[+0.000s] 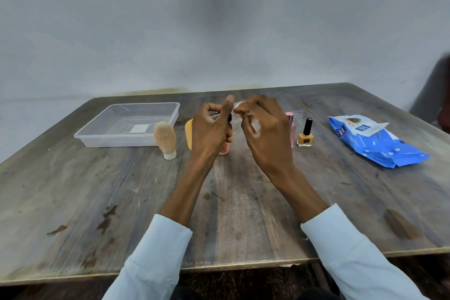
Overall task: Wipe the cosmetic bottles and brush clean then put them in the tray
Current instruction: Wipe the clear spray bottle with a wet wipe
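My left hand (pixel 211 129) grips a small peach-pink bottle (pixel 224 150) with a dark cap, held up over the table's middle. My right hand (pixel 264 129) pinches a white wipe (pixel 254 125) against the bottle's top. A clear plastic tray (pixel 102 137) stands at the back left, with a white pad on its floor. A beige brush (pixel 165 139) stands upright just in front of the tray's right corner. An orange item (pixel 188 134) is partly hidden behind my left hand. A pink bottle (pixel 291 126) and a yellow nail-polish bottle (pixel 305 135) stand to the right.
A blue pack of wet wipes (pixel 375 143) lies at the right of the wooden table (pixel 121 202), its flap lifted. A grey wall rises behind the table. A dark blurred shape sits at the far right edge.
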